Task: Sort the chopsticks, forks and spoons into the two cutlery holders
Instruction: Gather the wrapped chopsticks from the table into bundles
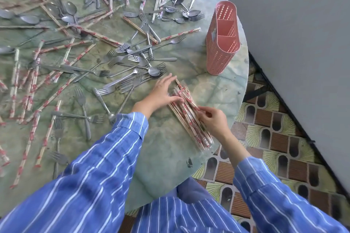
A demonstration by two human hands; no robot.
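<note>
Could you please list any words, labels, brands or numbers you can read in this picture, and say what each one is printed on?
No text can be read.
Wrapped chopsticks bundle: red marks on the wrappers, too small and blurred to read.
Loose wrapped chopsticks: the same red print, unreadable.
Pink cutlery holder: no label visible.
Forks and spoons: no legible stamps.

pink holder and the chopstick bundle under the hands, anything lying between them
Nothing: the head view shows only bare green table between the pink holder and the chopstick bundle.
</note>
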